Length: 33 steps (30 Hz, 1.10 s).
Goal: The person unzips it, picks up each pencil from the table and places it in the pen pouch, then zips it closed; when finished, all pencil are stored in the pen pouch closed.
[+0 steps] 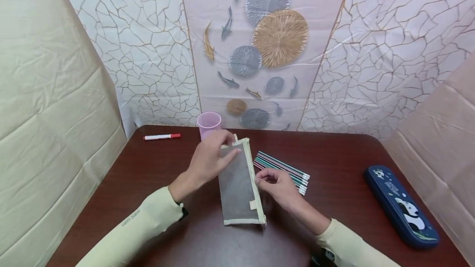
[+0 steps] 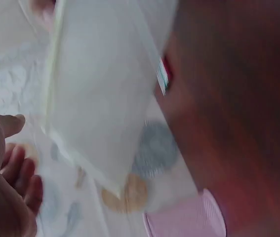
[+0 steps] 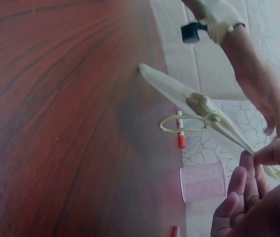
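A flat, see-through zip pouch [image 1: 239, 188] with cream edging stands tilted above the table in the head view. My right hand [image 1: 280, 186] pinches its zipped edge between thumb and fingers, as the right wrist view also shows at the pouch [image 3: 167, 85]. My left hand [image 1: 209, 155] is at the far end of the pouch. In the left wrist view, a gap separates this left hand [image 2: 9, 177] from the blurred pouch [image 2: 100, 89], and its fingers are loosely bent around nothing. A cream loop [image 3: 162, 124] hangs from the zip end.
Several striped pencils [image 1: 283, 170] lie just beyond my right hand. Behind my left hand stands a pink mesh cup [image 1: 209, 120]. A white marker with a red cap [image 1: 161, 137] lies at the back left, and a dark blue panda pencil case [image 1: 402, 209] at the right.
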{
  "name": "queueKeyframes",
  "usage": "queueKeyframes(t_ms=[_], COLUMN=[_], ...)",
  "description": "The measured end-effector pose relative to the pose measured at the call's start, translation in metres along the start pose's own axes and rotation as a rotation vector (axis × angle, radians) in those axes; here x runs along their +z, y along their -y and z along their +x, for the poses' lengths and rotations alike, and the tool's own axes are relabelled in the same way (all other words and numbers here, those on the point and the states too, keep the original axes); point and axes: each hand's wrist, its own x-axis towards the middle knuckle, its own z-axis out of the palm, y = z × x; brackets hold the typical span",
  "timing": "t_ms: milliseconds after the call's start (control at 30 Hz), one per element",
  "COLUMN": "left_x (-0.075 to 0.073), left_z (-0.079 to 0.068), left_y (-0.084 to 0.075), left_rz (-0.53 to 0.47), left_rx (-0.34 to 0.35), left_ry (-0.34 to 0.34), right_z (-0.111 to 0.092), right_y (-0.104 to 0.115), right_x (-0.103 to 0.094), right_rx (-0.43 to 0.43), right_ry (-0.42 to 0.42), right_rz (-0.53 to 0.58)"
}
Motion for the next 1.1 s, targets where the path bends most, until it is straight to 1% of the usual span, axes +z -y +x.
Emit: queueKeyframes(t_ms=[33, 100, 167, 200, 233, 300, 433, 533, 667, 800, 933, 1100], left_x=[0.002, 0.007, 0.012, 0.014, 0.016, 0.018, 0.019, 0.019, 0.019, 0.021, 0.02, 0.012], left_z=[-0.005, -0.014, -0.024, -0.028, -0.032, -0.037, -0.044, -0.047, -0.05, -0.05, -0.048, -0.045], left_y=[-0.006, -0.017, -0.028, -0.032, -0.035, -0.04, -0.044, -0.046, -0.05, -0.05, -0.049, -0.048], left_rz=[-0.022, -0.083, -0.151, -0.182, -0.212, -0.269, -0.371, -0.424, -0.444, -0.418, -0.382, -0.327], left_rx=[-0.014, -0.058, -0.123, -0.156, -0.188, -0.251, -0.372, -0.432, -0.471, -0.471, -0.468, -0.477], left_ry=[0.028, 0.108, 0.18, 0.205, 0.221, 0.233, 0.256, 0.278, 0.28, 0.28, 0.301, 0.331], right_z=[0.0, 0.001, 0.001, 0.001, 0.001, 0.001, 0.0, 0.0, -0.001, 0.0, 0.001, -0.002], right_y=[0.0, 0.0, 0.002, 0.002, 0.003, 0.004, 0.002, 0.0, 0.0, -0.001, -0.001, -0.001], right_x=[0.0, 0.001, 0.002, 0.002, 0.003, 0.005, 0.005, 0.004, 0.003, 0.003, 0.002, -0.003], right_rx=[0.005, 0.005, -0.006, -0.013, -0.019, -0.025, -0.008, 0.021, 0.045, 0.051, 0.046, 0.019], right_ry=[-0.006, 0.001, 0.018, 0.029, 0.04, 0.056, 0.092, 0.117, 0.134, 0.152, 0.174, 0.202], right_rz=[0.008, 0.022, 0.04, 0.053, 0.066, 0.09, 0.143, 0.179, 0.189, 0.197, 0.19, 0.106])
